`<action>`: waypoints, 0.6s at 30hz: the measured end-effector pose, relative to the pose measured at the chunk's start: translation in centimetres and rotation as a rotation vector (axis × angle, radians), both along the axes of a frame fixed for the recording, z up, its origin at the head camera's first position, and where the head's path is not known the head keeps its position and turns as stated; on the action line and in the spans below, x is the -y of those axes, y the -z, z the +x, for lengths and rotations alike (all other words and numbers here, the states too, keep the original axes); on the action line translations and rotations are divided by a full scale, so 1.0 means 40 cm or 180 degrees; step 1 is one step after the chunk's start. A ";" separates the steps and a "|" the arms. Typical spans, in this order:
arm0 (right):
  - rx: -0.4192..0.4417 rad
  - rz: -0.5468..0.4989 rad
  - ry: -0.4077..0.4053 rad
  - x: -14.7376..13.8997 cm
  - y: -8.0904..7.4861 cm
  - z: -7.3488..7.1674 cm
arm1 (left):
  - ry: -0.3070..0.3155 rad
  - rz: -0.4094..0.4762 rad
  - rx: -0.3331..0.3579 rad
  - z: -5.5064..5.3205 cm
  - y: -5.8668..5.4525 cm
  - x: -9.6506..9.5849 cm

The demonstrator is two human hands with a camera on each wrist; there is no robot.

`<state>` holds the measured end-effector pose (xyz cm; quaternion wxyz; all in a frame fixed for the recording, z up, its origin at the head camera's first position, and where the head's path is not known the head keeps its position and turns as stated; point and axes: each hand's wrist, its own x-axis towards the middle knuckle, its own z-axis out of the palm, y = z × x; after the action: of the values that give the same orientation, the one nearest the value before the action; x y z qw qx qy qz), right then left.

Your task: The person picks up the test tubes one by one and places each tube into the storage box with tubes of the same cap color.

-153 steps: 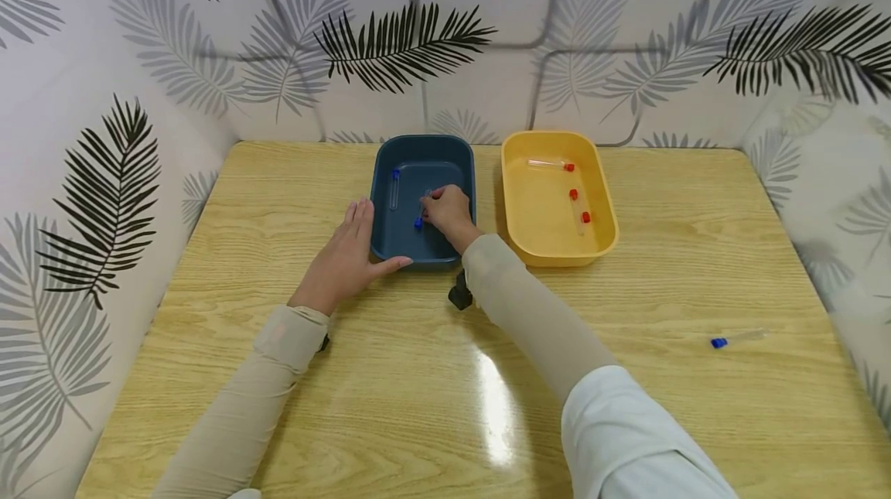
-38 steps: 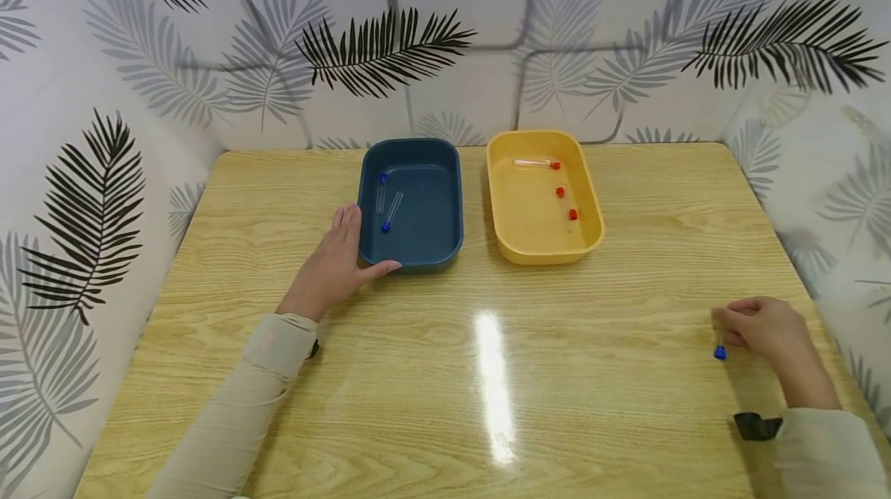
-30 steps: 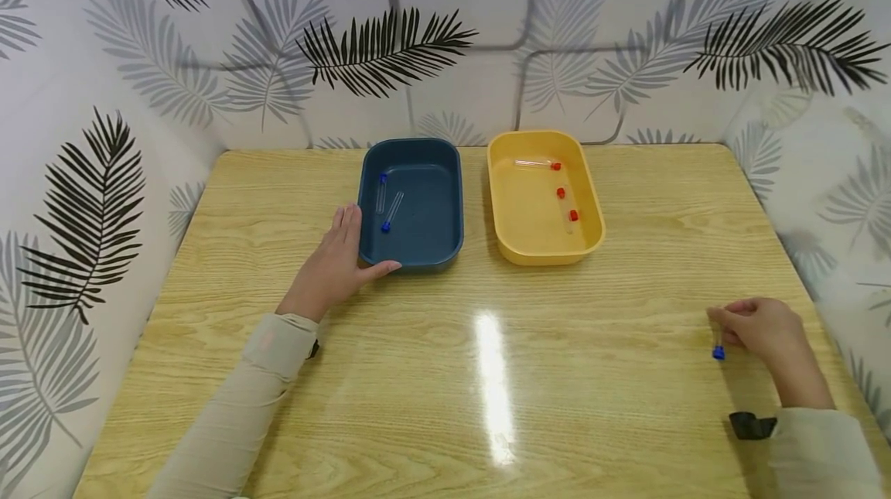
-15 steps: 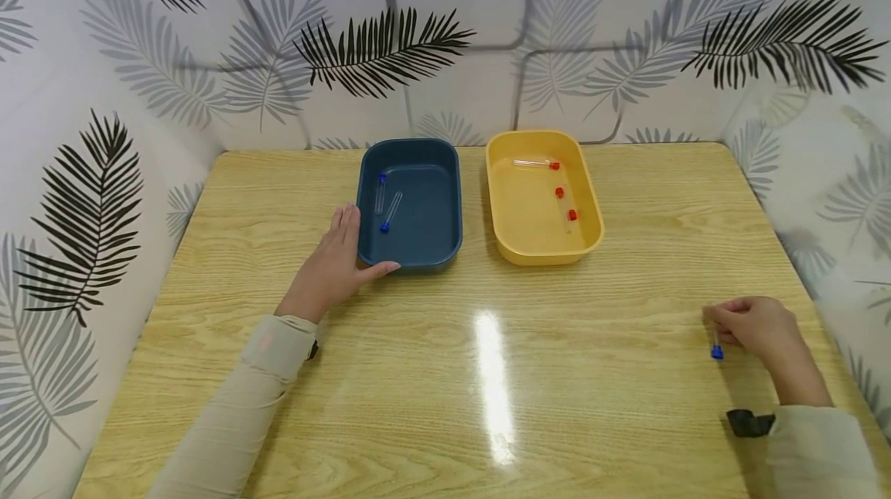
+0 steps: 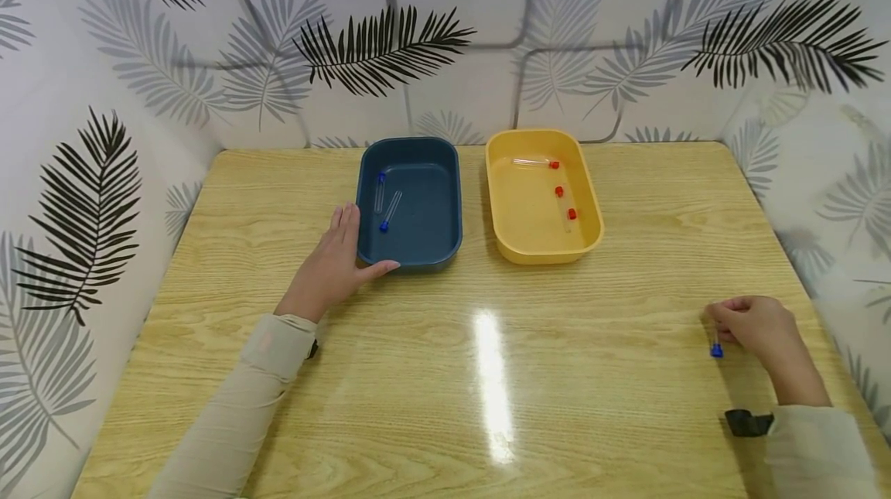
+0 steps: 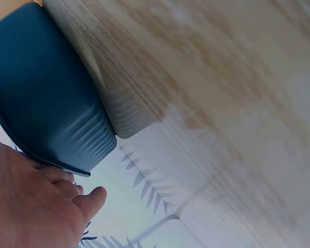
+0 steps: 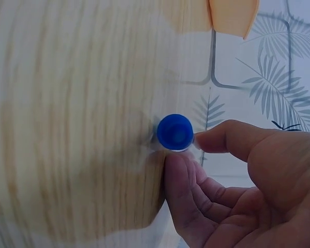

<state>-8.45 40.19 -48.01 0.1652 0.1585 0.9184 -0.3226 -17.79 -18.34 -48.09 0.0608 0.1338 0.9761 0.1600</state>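
My right hand (image 5: 762,330) is at the right side of the table, pinching a clear test tube with a blue cap (image 5: 717,350) between thumb and fingers. In the right wrist view the round end of the blue cap (image 7: 175,132) faces the camera and hides most of the tube. My left hand (image 5: 330,268) rests against the near-left corner of a dark blue tray (image 5: 435,247), its fingers straight along the side and the thumb along the front. Inside the tray lie two blue-capped test tubes, one farther back (image 5: 379,196) and one nearer (image 5: 390,213).
To the right of the blue tray stands a yellow tray (image 5: 518,236) with three red-capped test tubes in it. Both are near the table's (image 5: 592,391) back edge. A leaf-patterned wall covering (image 5: 459,81) rises behind and at both sides.
My right hand let go of a blue-capped test tube in the blue tray, moved right and took hold of another on the table. Over the last second both hands have hardly moved.
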 end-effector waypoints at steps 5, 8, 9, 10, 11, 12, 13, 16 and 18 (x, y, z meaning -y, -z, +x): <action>0.0045 -0.0062 0.0003 -0.003 0.001 -0.001 | 0.0005 0.0013 -0.0024 0.002 0.000 0.000; 0.0025 -0.0013 -0.0029 -0.003 0.001 -0.004 | 0.0007 0.0025 -0.0051 0.003 0.000 0.000; -0.0001 -0.0005 -0.0029 -0.003 0.001 -0.005 | 0.0012 0.0028 -0.0058 0.003 0.001 0.000; -0.0022 0.0010 -0.0039 -0.001 0.000 -0.007 | 0.0015 0.0024 -0.0061 0.003 0.001 0.000; -0.0047 0.0014 -0.0045 0.001 -0.001 -0.008 | 0.0016 0.0025 -0.0059 0.002 0.002 0.001; -0.0065 0.0002 -0.0046 0.003 -0.002 -0.011 | 0.0016 0.0025 -0.0064 0.002 0.003 0.001; -0.0090 -0.0034 -0.0038 0.006 -0.003 -0.013 | 0.0016 0.0024 -0.0061 0.002 0.003 0.001; -0.0216 -0.0219 0.0002 0.017 -0.010 -0.021 | 0.0015 0.0017 -0.0058 0.001 0.004 0.002; -0.0329 -0.0409 0.0039 0.025 -0.015 -0.027 | 0.0015 0.0013 -0.0062 0.002 0.003 0.001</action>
<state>-9.52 39.19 -47.39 0.1255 0.1363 0.9021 -0.3897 -17.72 -18.39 -48.21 0.0514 0.1378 0.9760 0.1605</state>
